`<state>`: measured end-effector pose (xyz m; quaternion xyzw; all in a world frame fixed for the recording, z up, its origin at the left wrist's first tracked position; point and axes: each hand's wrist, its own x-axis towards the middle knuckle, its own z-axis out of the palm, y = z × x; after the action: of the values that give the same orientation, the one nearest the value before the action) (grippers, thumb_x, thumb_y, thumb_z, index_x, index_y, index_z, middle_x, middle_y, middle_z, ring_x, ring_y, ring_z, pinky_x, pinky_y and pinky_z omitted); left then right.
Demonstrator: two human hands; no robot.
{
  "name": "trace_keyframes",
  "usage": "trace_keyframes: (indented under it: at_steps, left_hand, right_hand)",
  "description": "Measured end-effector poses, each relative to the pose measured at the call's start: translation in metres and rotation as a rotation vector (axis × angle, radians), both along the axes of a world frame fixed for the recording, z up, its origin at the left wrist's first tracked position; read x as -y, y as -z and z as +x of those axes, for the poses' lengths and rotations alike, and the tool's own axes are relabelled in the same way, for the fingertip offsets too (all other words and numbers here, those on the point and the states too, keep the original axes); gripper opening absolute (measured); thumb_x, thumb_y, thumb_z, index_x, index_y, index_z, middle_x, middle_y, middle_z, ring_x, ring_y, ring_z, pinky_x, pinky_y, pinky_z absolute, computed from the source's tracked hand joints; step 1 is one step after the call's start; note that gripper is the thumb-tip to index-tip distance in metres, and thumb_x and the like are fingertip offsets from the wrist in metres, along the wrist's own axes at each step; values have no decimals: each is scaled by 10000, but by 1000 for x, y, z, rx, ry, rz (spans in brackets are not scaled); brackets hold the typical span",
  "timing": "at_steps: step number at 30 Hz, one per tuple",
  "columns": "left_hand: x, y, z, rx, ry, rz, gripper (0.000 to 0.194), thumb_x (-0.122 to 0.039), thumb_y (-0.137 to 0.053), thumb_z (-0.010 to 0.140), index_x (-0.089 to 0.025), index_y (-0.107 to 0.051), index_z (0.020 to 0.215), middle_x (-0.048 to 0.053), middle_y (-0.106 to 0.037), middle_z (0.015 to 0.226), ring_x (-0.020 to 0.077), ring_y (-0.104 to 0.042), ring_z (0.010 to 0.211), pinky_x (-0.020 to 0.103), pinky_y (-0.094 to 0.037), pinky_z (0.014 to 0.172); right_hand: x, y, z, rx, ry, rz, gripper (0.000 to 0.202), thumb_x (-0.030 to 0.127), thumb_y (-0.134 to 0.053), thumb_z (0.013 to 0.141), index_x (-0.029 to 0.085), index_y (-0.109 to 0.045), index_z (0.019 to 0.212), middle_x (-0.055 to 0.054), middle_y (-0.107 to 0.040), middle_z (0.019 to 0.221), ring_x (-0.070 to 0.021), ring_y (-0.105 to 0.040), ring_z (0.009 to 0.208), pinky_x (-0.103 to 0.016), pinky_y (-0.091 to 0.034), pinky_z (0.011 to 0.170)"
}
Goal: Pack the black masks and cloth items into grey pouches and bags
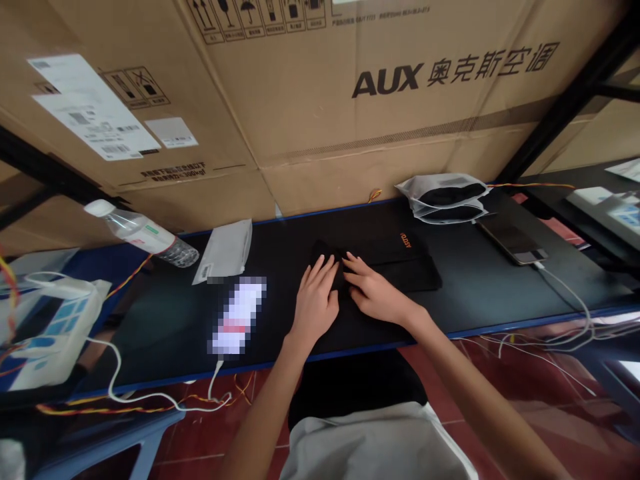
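A flat piece of black fabric (pixel 415 270) with small orange lettering lies across the middle of the black table. Its left part blends into the tabletop, so I cannot make out its full outline or kind. My left hand (pixel 316 299) rests flat at its left part, fingers stretched out and pointing away from me. Close by on the right, my right hand (pixel 373 290) lies palm down on the fabric, its fingers extended and slightly apart. Neither hand grips anything that I can see. The fingertips of both hands nearly meet.
A phone with a lit, blurred screen (pixel 237 317), a white pouch (pixel 227 250) and a tilted plastic bottle (pixel 145 230) are left. Frosted bags with black contents (pixel 450 197) and a dark phone (pixel 515 241) lie right. A large carton (pixel 320 100) backs the table (pixel 165 320).
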<state>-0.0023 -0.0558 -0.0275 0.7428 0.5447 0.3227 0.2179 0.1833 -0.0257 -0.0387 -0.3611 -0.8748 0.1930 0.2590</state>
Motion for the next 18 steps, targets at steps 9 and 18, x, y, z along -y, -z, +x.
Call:
trace_keyframes:
  at_steps: [9, 18]
  left_hand:
    - [-6, -10, -5, -74, 81, -27, 382, -288, -556, 970, -226, -714, 1313, 78, -599, 1513, 299, -368, 1534, 536, -138, 1303]
    - [-30, -11, -3, 181, -270, -62, 167, -279, -776, 798, -248, -769, 961, 119, -598, 1303, 367, -469, 1366, 520, -303, 1221]
  right_hand:
    - [14, 22, 88, 201, 749, 183, 611, 481, -408, 1064, 140, -428, 1571, -204, -352, 1664, -441, -216, 1575, -767, -243, 1173]
    - [11, 34, 92, 260, 756, 157, 620, 474, -272, 1090, 145, -368, 1607, -200, -272, 1698, -435, -231, 1571, -788, -250, 1150]
